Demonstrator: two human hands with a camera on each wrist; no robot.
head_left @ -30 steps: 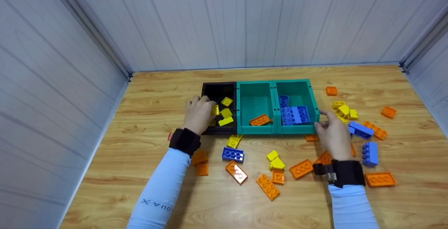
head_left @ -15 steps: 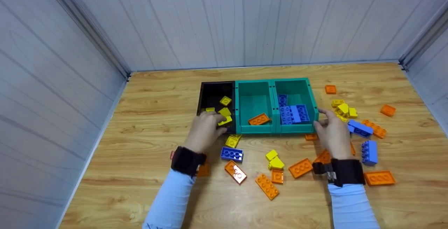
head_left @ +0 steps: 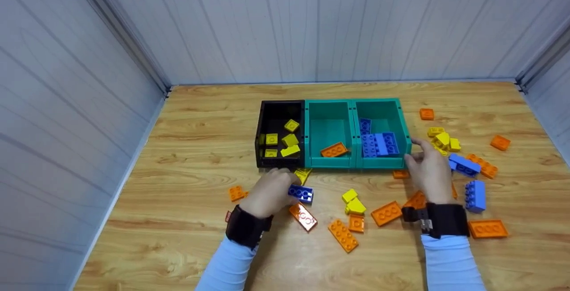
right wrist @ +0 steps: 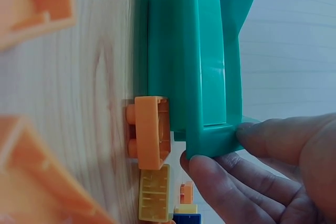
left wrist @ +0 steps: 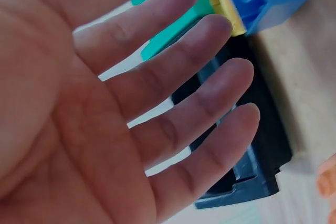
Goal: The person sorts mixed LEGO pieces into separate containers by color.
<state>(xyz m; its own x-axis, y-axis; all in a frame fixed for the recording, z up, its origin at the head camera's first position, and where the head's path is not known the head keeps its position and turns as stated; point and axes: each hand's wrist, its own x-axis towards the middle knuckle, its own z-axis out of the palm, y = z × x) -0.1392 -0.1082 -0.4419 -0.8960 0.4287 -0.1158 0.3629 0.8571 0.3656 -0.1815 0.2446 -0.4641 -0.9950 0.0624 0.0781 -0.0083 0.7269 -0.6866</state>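
Left hand hovering, fingers spread and empty, beside a blue brick in front of the black bin, right hand pinching the end green bin to its right, a red wristband tag looking unreadably small

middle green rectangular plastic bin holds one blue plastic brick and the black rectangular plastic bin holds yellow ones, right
Wrong colour: the head view shows one orange rectangular plastic brick in the middle green bin. The black bin does hold yellow bricks.
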